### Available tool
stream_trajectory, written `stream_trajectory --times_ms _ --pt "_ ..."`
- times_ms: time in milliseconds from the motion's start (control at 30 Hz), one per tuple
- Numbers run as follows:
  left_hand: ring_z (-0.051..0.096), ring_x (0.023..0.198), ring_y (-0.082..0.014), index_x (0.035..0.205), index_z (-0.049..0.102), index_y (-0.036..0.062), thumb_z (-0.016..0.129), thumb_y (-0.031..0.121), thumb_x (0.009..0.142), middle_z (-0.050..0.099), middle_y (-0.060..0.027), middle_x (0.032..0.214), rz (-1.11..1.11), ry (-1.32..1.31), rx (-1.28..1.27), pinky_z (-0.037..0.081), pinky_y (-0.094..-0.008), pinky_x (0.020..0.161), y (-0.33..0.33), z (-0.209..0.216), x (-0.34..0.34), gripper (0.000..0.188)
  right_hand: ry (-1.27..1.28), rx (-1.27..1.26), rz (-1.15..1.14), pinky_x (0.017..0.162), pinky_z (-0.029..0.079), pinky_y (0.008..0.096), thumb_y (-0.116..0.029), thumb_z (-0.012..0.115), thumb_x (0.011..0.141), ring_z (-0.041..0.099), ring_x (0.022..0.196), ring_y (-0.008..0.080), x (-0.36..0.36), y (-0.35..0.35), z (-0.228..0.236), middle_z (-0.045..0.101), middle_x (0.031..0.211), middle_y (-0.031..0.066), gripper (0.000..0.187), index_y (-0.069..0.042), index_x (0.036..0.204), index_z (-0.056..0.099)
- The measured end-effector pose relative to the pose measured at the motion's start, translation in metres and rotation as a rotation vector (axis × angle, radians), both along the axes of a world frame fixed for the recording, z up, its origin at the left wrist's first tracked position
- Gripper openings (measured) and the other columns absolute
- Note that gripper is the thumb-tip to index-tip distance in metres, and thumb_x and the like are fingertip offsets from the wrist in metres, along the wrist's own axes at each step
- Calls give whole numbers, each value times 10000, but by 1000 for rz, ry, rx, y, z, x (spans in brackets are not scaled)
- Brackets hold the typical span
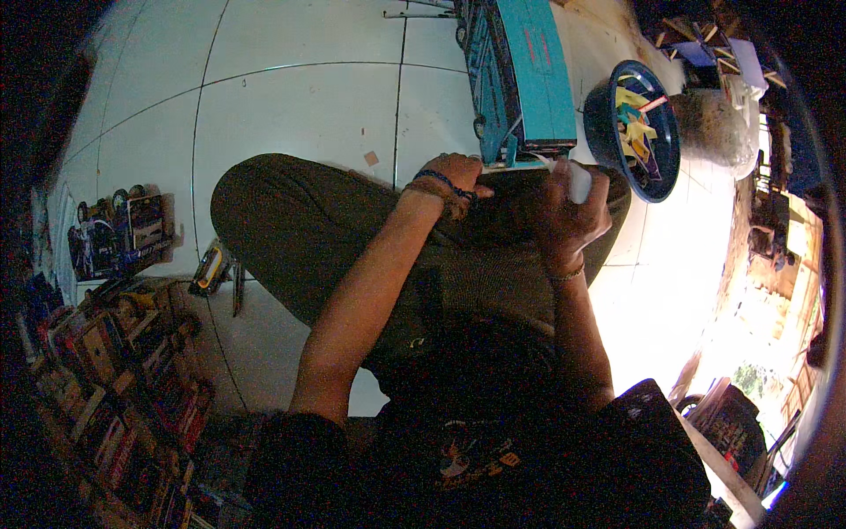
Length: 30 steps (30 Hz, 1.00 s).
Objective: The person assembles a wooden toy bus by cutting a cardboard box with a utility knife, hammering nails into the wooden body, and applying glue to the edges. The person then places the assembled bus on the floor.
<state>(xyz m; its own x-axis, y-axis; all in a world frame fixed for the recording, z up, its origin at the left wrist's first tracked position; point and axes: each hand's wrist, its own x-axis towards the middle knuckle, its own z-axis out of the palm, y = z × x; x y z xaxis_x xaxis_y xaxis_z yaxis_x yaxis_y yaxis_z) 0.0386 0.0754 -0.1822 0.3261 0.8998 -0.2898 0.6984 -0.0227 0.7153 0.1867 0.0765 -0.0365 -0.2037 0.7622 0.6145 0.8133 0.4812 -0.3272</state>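
A turquoise model truck (536,70) with a long box body lies at the top of the view, its near end close to my knees. My right hand (577,207) is closed around a small white squeeze bottle (579,182). The bottle's thin tip points left toward the truck's near end. My left hand (451,169), with dark bracelets at the wrist, is closed at the left of that end, just above my lap. Whatever its curled fingers hold is hidden. A narrow pale blue strip (520,165) shows between my hands, along the truck's near edge.
A dark blue basin (671,167) of coloured scraps stands right of the truck. Beside my left knee lie a yellow-and-black cutter knife (210,268) and a thin dark tool (238,288). Another model truck (123,231) and stacked model parts (132,388) are at the left.
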Motion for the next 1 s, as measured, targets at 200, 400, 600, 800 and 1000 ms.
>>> stream_trajectory --times_ms 200,400,600,800,1000 --pt "646 989 -373 1039 624 16 671 518 829 677 -204 1020 -12 -10 -8 512 -464 856 0 2 0 545 12 -15 10 558 532 349 -229 752 820 690 631 248 5 -5 4 685 730 127 200 -89 861 614" --pt "643 996 -372 1041 625 11 686 511 820 677 -204 1019 23 -14 -41 504 -469 856 -1 5 1 550 28 -54 66 513 518 354 -233 797 777 660 574 248 10 -6 -10 676 715 90 232 -110 850 614" --pt "648 988 -376 1031 630 2 673 516 828 679 -209 1008 -3 -15 -58 506 -472 851 0 7 1 555 14 -37 58 540 523 347 -232 772 801 667 589 242 9 -2 -16 678 714 100 214 -98 851 613" --pt "651 990 -374 1042 638 -1 660 525 833 680 -213 1020 -27 -1 -57 509 -470 860 2 3 2 566 14 -54 52 543 524 330 -232 758 815 672 591 225 5 2 -17 680 716 103 204 -93 861 616" --pt "653 986 -374 1028 651 -4 658 526 833 682 -215 1017 -33 1 -40 515 -465 856 1 4 2 565 5 -53 37 535 520 330 -233 757 818 670 587 228 4 3 -17 679 714 106 205 -92 852 612"
